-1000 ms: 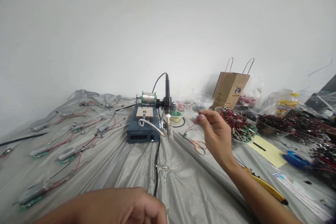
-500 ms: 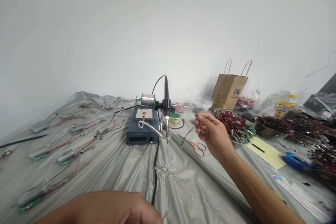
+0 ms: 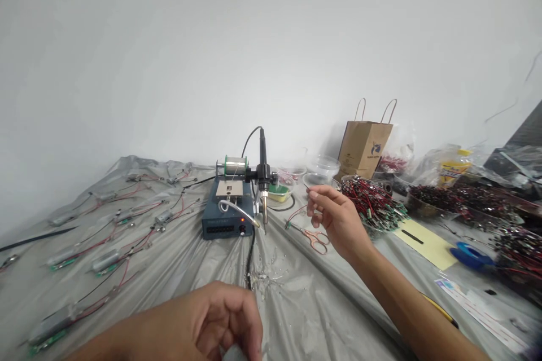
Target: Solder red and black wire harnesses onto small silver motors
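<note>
My right hand (image 3: 334,219) hovers over the plastic-covered table, right of the blue soldering station (image 3: 226,214), fingers pinched on a thin red and black wire lead (image 3: 296,213). The soldering iron (image 3: 263,180) stands upright in its holder beside a solder spool (image 3: 234,166). Small orange-handled scissors (image 3: 315,237) lie just below that hand. My left hand (image 3: 212,324) is low at the bottom edge, fingers curled around something grey that I cannot make out.
Several wired cylindrical parts (image 3: 105,259) lie in rows on the left. A heap of red-black wired parts (image 3: 372,203), a brown paper bag (image 3: 364,149), clear bowls (image 3: 324,166), a yellow sheet (image 3: 427,240), blue tape (image 3: 472,255) and further trays of parts (image 3: 461,198) fill the right.
My right hand has drawn slightly nearer and leftward with the wire. My left hand has risen further into view, its curled fingers now showing.
</note>
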Tool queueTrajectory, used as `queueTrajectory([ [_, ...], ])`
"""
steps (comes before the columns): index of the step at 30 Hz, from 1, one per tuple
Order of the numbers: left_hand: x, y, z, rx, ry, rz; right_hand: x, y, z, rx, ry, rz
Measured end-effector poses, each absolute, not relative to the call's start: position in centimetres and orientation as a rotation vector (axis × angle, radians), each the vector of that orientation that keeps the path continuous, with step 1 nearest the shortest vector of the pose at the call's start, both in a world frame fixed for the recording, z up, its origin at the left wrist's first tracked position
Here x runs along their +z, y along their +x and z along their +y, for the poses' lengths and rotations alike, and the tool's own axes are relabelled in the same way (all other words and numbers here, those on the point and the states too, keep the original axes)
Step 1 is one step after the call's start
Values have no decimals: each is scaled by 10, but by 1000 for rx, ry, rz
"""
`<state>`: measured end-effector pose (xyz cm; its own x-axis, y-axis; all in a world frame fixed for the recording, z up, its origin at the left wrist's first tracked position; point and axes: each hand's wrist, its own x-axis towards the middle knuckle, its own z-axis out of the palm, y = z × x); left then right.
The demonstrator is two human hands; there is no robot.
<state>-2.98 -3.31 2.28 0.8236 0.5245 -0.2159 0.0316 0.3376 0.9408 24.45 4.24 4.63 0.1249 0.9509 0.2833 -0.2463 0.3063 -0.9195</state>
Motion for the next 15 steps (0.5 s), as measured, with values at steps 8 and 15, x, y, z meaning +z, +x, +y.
queueTrajectory([
  [8, 36, -48, -32, 668, 1275, 638, 48, 248, 41, 895, -835, -1165],
  [15, 22, -40, -26, 957, 1175, 786, 51, 235, 20, 756, -813, -1384],
])
